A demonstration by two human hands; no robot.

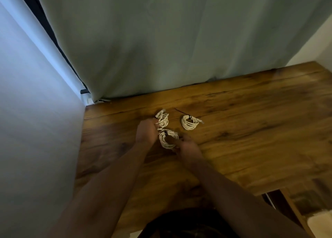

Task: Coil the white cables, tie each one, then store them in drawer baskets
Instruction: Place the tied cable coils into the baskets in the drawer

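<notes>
Coil of white cable (pixel 168 140) sits between both hands over the bench (pixel 251 130), left hand (pixel 145 132) fingers (pixel 152 128) curled on its left rim, right hand (pixel 188 146) pinching the right rim.

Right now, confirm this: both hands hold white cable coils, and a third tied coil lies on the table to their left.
Wrong side: the head view shows the third tied coil on the table to their right. The left hand and right hand do hold white cable coils.
</notes>
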